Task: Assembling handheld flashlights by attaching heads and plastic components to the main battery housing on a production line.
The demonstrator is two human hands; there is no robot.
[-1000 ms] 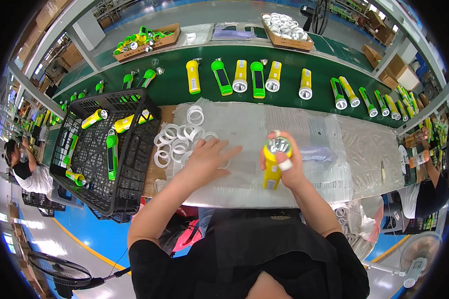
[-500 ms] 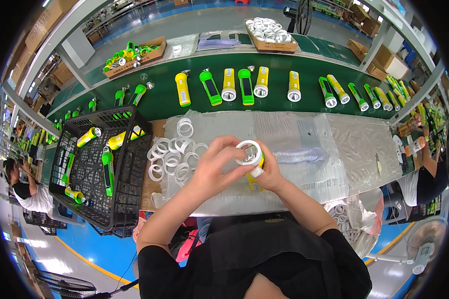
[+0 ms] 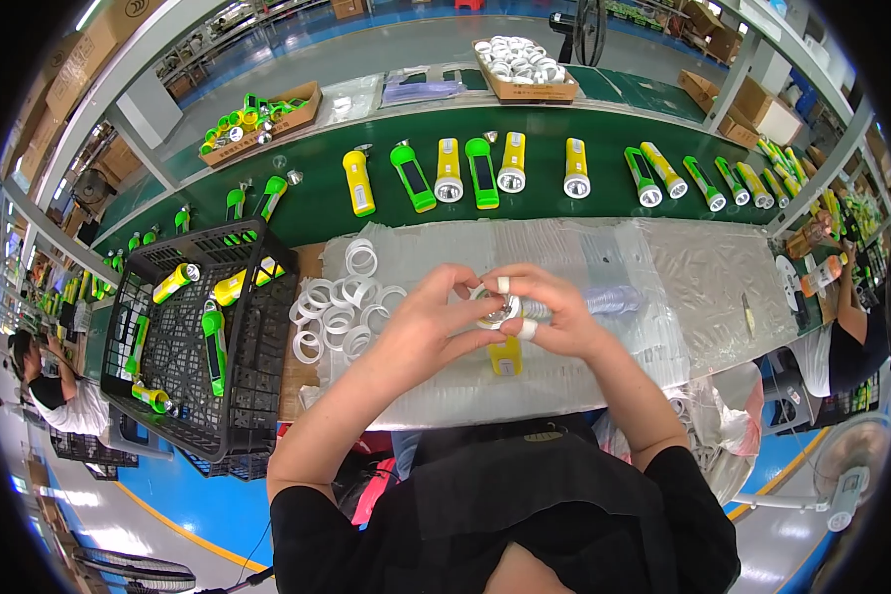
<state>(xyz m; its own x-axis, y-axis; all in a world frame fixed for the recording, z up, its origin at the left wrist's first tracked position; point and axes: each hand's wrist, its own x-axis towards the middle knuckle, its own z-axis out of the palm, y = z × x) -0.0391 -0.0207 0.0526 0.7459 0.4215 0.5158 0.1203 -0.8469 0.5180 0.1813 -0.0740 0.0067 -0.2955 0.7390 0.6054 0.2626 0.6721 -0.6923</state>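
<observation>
1. Largest is the room: a floor of glossy blue and grey paint (image 3: 183,495), with one co-worker (image 3: 64,396) seated far left and another person (image 3: 856,332) partly visible far right.
2. A long dark-green work belt (image 3: 609,139) crosses beyond the near table, bearing a row of green and yellow plastic flashlights (image 3: 575,168).
3. The near table, covered in wrinkled, greyish clear plastic sheeting (image 3: 723,267), lies in front of the person.
4. To the left, a black lattice-sided plastic crate (image 3: 252,366) sits tilted, with several more flashlights inside.
5. At the belt's far edge stands an open brown cardboard box (image 3: 535,91) heaped with white rings.
6. The left hand (image 3: 431,322) and right hand (image 3: 559,312) meet over the table. Half a second ago the right gripped lower on the body; now its white-wrapped fingers (image 3: 527,330) curl around the head, so both hands press there together.
7. Between them, a yellow flashlight with a silver lamp end (image 3: 506,358) points upward, its lower body showing beneath the fingers.
8. Smallest, the white plastic ring (image 3: 513,311) is pinched by both hands at that lamp end; whether it is fully seated cannot be told. Loose white rings (image 3: 337,317) lie left of the hands.
</observation>
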